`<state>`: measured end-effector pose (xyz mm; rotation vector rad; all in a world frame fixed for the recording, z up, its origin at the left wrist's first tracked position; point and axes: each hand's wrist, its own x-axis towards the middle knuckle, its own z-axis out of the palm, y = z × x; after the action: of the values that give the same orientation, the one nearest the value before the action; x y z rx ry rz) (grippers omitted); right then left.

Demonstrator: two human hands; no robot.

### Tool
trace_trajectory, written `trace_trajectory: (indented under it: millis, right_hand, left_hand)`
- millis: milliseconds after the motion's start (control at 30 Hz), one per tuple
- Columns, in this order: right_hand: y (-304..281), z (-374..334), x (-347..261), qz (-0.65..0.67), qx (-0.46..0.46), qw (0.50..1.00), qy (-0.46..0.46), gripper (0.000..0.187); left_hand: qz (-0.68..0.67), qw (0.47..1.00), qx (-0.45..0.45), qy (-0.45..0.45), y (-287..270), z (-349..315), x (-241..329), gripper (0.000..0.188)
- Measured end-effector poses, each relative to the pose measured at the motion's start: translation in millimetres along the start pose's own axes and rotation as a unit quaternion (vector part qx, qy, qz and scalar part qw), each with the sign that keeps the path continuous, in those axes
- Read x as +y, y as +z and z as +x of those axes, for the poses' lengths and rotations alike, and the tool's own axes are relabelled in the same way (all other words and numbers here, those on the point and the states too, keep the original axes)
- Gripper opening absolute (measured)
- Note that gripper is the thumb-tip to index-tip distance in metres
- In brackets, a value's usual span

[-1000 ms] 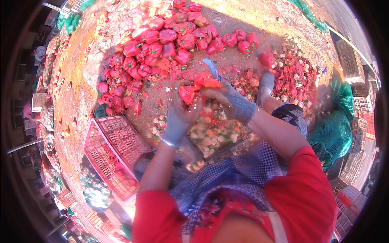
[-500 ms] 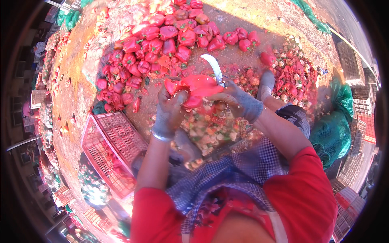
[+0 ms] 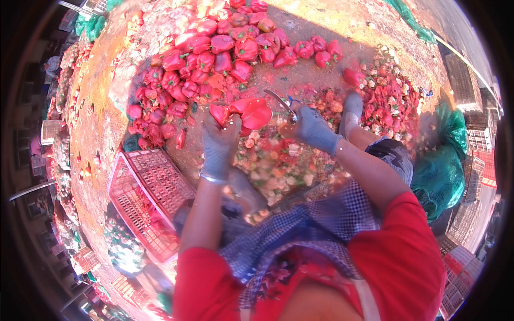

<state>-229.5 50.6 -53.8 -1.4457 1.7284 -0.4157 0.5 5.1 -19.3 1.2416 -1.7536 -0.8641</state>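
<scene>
In a grey glove, my left hand (image 3: 221,140) grips a cut-open red bell pepper (image 3: 252,114), its flesh spread to the right of the fingers. My right hand (image 3: 317,130), gloved too, is closed round a knife with a curved blade (image 3: 280,102). The blade points up and to the left, apart from the pepper. Below both hands lies a heap of pepper cores and scraps (image 3: 284,168), somewhat blurred. Beyond them a large pile of whole red bell peppers (image 3: 214,53) covers the ground.
A pink plastic crate (image 3: 144,198) stands tilted at my left, with red pieces inside. Red scraps and cores form another heap (image 3: 388,101) beyond my right foot (image 3: 351,109). Green mesh sacking (image 3: 439,174) lies at the right, near stacked crates (image 3: 463,83).
The hands have drawn apart: my left hand shifted slightly left with the pepper, and my right moved the knife away from it. The blade has turned and now appears thinner.
</scene>
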Motion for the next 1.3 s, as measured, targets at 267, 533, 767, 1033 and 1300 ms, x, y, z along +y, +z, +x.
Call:
trace_trajectory:
  millis: [267, 533, 767, 1033, 1300]
  right_hand:
    - [-9, 1, -4, 0.101, 0.039, 0.994, -0.022, 0.062]
    - [-14, 13, 0, 0.140, 0.074, 0.985, -0.074, 0.047]
    - [-22, 0, -2, 0.190, 0.080, 0.976, -0.074, 0.032]
    - [-25, 2, 7, 0.234, 0.062, 0.970, 0.016, 0.029]
    - [-21, 4, 19, 0.339, 0.042, 0.940, 0.000, 0.026]
  left_hand:
    - [-0.559, 0.784, 0.059, -0.264, -27, 13, -42, 0.028]
    - [0.108, 0.988, 0.074, -0.077, -53, 11, -95, 0.056]
    - [0.291, 0.950, 0.103, -0.058, -138, 3, -59, 0.064]
    - [0.675, 0.679, 0.051, -0.285, -356, -90, -68, 0.079]
    - [0.446, 0.885, -0.046, -0.129, -190, 14, -155, 0.052]
